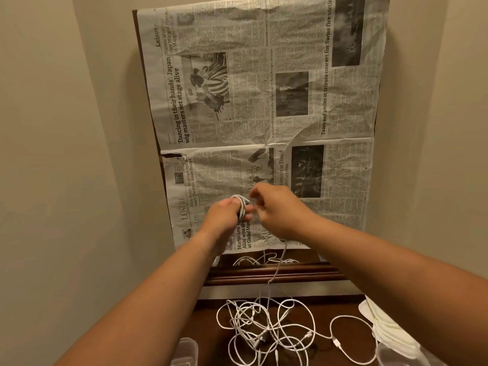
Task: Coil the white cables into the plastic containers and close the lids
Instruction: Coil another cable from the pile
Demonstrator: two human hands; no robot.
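**A:** What are the hands doing?

**B:** The left hand is raised in front of a newspaper that covers an upright panel. Its fingers grip a small coil of white cable looped round them. The right hand, blurred, sits just beside it with curled fingers, holding a strand that drops from under its palm.

**A:** Where does the strand go?

**B:** Down to a loose tangle of white cables lying in the middle of the dark wooden tabletop, with small connectors showing among the loops.

**A:** And the containers?

**B:** One clear plastic container sits at the tabletop's near edge, left of the tangle and cut off by the frame. A second clear plastic piece lies at the near right corner, with white packets beside it along the right edge.
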